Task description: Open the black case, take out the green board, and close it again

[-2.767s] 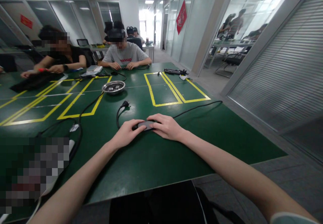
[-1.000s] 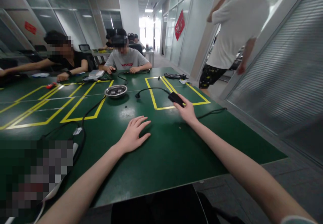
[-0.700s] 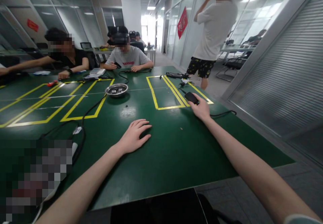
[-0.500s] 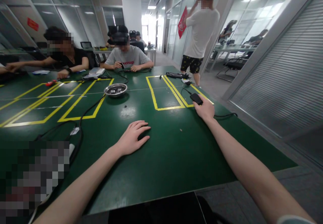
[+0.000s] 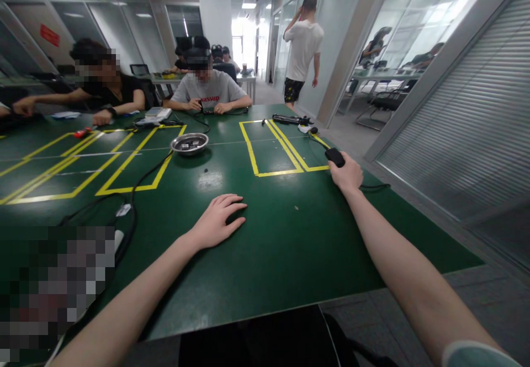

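Observation:
In the head view my right hand (image 5: 348, 174) grips a black corded computer mouse (image 5: 335, 157) near the right edge of the green table (image 5: 265, 262). Its cord runs up toward a small round black thing (image 5: 313, 131). The undersides of my right fingers are hidden. My left hand (image 5: 217, 221) rests palm down on the tabletop with its fingers spread, holding nothing. Beyond it stands a shallow metal bowl (image 5: 189, 144) with small shiny metal pieces inside.
Yellow tape rectangles (image 5: 279, 173) mark the table. A folded black tripod (image 5: 292, 119) lies at the far right. A black cable (image 5: 133, 201) crosses the left side. One person (image 5: 207, 88) sits opposite, another (image 5: 110, 88) at the left; a third (image 5: 304, 49) walks in the aisle.
My right hand has shifted a little to the right with the mouse. My left hand stays in place. The person in the aisle has walked farther away.

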Tool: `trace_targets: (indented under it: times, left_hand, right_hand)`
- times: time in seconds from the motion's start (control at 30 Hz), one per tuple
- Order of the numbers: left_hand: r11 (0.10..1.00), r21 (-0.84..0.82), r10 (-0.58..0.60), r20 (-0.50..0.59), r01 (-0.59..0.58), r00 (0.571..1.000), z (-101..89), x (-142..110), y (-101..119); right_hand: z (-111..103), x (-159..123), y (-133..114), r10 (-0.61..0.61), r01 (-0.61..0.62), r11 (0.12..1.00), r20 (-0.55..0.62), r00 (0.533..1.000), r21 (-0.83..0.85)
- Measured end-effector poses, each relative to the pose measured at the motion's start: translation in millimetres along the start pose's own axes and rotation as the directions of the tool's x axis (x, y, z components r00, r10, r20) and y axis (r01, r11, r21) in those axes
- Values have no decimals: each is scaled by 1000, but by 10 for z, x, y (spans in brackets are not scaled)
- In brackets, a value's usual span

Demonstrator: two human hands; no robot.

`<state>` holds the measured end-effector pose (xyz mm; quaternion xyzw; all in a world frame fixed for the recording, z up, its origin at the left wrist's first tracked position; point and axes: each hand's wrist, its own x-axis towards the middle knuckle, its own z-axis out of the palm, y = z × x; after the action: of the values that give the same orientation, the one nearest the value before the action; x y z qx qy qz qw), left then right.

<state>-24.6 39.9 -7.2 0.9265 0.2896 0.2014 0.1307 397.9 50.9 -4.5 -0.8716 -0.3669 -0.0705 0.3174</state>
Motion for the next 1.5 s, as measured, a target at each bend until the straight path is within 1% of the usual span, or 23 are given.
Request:
trace_targets:
  times: [0.07,0.13,0.23,0.37,0.47,0.57,0.63,0.73,0.93,1.2,1.27,1.4,1.5]
  left_hand:
    - [1000,-1,-2,1,2,1000,2,1,-4]
    - [1000,-7,-1,-2,1,1000,4,0,-8]
    - [1000,-16,0,-2,0,1000,7,0,-7]
    - [1000,-11,-12,9,12,1000,6,3,4]
    - [1000,-15,-8,14,8,1000,-1,2,13]
    - [1000,-21,-2,8,2,1000,-8,0,15]
    - [1000,-22,-2,7,2,1000,-10,-1,14]
    - [1000,-19,-6,10,6,1000,-10,-2,14]
    - [1000,-9,2,5,-2,1000,0,-2,2]
    - [1000,-14,2,2,-2,1000,2,-1,2]
    - [1000,-12,-2,7,3,1000,0,2,7]
    - [1000,-8,-1,6,1,1000,-6,0,14]
    - [1000,-8,1,5,-1,1000,-10,-3,18]
  right_hand:
    - [-3,1,3,-1,1,1000,-24,1000,0]
    - [15,12,21,-15,15,1000,12,1000,-20]
    - [65,42,62,-65,69,996,67,996,-52]
    - [120,83,111,-97,101,993,65,993,-63]
    - [153,111,139,-137,139,990,60,989,-28]
    - [190,140,156,-165,161,985,49,985,66]
    - [210,161,159,-140,133,981,42,989,139]
    - [220,191,157,-57,51,978,27,998,204]
    - [196,216,190,30,-40,968,46,999,246]
    - [217,239,204,94,-116,951,93,991,285]
    - [230,241,209,59,-77,953,70,996,291]
    - [260,234,233,-105,110,954,-35,994,279]
    - [264,228,247,-127,140,956,-69,990,257]
